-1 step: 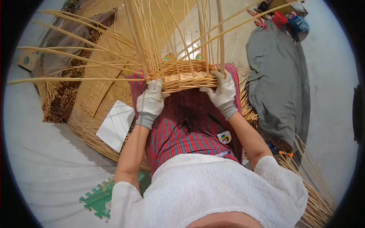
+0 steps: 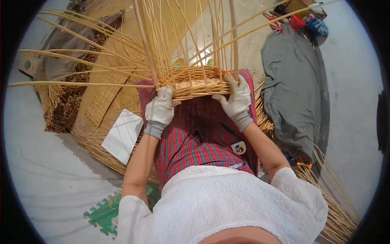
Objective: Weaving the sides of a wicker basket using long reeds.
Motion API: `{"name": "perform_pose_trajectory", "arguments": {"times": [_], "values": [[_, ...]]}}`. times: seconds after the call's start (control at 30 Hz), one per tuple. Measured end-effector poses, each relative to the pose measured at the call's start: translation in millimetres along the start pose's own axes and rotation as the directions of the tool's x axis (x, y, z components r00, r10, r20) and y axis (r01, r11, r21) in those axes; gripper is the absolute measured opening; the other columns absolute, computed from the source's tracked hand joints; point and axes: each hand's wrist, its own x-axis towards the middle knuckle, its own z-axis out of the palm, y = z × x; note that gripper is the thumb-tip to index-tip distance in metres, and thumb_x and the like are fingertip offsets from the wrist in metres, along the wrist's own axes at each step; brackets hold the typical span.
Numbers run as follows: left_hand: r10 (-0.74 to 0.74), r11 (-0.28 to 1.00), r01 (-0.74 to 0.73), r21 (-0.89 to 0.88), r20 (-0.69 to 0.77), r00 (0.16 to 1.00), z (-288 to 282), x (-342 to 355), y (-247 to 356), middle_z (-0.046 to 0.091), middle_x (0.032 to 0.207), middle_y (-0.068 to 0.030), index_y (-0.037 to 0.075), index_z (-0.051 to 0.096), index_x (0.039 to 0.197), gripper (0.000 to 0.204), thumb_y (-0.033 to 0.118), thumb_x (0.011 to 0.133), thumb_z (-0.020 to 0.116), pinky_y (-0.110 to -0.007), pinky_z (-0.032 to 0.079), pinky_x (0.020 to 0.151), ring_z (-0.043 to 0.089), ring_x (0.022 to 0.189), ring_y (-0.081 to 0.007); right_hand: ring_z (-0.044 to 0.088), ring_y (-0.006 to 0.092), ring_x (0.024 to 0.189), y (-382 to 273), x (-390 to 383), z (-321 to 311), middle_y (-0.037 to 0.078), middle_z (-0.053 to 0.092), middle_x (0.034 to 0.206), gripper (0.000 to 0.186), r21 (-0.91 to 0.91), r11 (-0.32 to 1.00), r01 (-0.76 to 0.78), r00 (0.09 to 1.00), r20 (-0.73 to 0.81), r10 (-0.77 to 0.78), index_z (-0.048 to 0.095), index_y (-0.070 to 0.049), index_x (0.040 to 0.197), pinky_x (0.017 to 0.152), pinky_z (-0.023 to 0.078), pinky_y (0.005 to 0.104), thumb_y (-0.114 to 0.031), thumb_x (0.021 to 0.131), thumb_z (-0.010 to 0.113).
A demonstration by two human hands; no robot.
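Observation:
A partly woven wicker basket (image 2: 199, 90) rests at my knees, its long stakes (image 2: 166, 36) standing up and fanning out to the left and upper right. My left hand (image 2: 161, 106), in a white glove with a grey cuff, grips the basket's near left corner beside a thick upright post. Opposite it, my right hand (image 2: 237, 97), gloved the same way, clasps the near right corner by another thick post. The thumbs lie on the near woven side; some fingertips are hidden behind the weave. A red plaid cloth (image 2: 191, 138) covers my lap.
On the left lie a white rectangular board (image 2: 122, 136), a woven mat panel (image 2: 106, 95) and bundled canes (image 2: 67, 101). A grey cloth (image 2: 290, 89) covers something on the right. More canes (image 2: 329, 203) lie lower right, near a green foam mat piece (image 2: 101, 215) at lower left.
Almost nothing differs. Both hands keep their hold on the basket, and the whole view has shifted very slightly.

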Motion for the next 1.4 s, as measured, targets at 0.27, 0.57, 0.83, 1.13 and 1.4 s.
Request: {"name": "perform_pose_trajectory", "arguments": {"times": [0.27,0.57,0.83,1.13,1.4], "values": [[0.112,0.994,-0.113,-0.009,-0.064,0.992,2.5,19.8,3.9,0.058,0.113,-0.0066,0.013,0.049,0.133,0.052,0.025,0.085,0.067,-0.045,0.055,0.062,0.067,0.081,-0.0319,0.037,0.0406,0.138,-51.9,14.8,25.7,0.016,0.056,0.133,0.085,-0.19,0.927,0.324,0.944,0.12,-0.306,0.044,-0.001,0.144,0.117,0.02,0.0532,-0.059,0.084,0.06],[0.029,0.998,-0.025,0.062,-0.062,0.998,10.5,27.6,20.7,0.057,0.11,-0.0067,0.013,0.051,0.131,0.053,0.02,0.081,0.067,-0.043,0.054,0.057,0.064,0.07,-0.0307,0.055,0.0296,0.101,-47.1,22.2,36.1,0.007,0.06,0.106,0.072,-0.316,0.925,0.212,0.974,0.143,-0.175,0.056,-0.009,0.13,0.095,0.038,0.0476,-0.052,0.074,0.071],[-0.046,0.999,0.046,0.009,0.001,0.999,15.8,16.2,14.6,0.059,0.116,-0.0081,0.014,0.05,0.132,0.056,0.016,0.08,0.069,-0.045,0.056,0.066,0.066,0.085,-0.033,0.057,0.0275,0.103,-43.8,13.1,44.1,0.006,0.061,0.104,0.058,-0.269,0.934,0.234,0.967,0.164,-0.195,0.062,-0.011,0.118,0.093,0.039,0.0448,-0.049,0.075,0.072],[0.083,0.995,-0.076,-0.063,0.117,0.99,42.6,1.9,-24.7,0.052,0.141,-0.0097,0.02,0.044,0.142,0.053,0.005,0.091,0.04,-0.042,0.055,0.087,0.064,0.108,-0.0336,0.054,0.032,0.106,-33.7,1.7,52.9,0.011,0.06,0.108,0.065,-0.205,0.932,0.3,0.953,0.112,-0.282,0.059,-0.006,0.127,0.095,0.04,0.0482,-0.046,0.077,0.071],[-0.013,0.929,-0.1,-0.355,-0.304,0.953,-4.7,60.6,62.2,0.043,0.147,-0.0226,0.008,0.03,0.152,0.075,0.028,0.09,0.067,-0.04,0.043,0.105,0.048,0.132,-0.0372,0.057,0.0171,0.109,-4.1,30.2,31.1,0.011,0.058,0.117,0.05,0.928,0.225,-0.298,0.903,0.197,0.382,0.038,-0.004,0.138,0.094,0.049,0.0311,-0.002,0.094,0.061]]}}
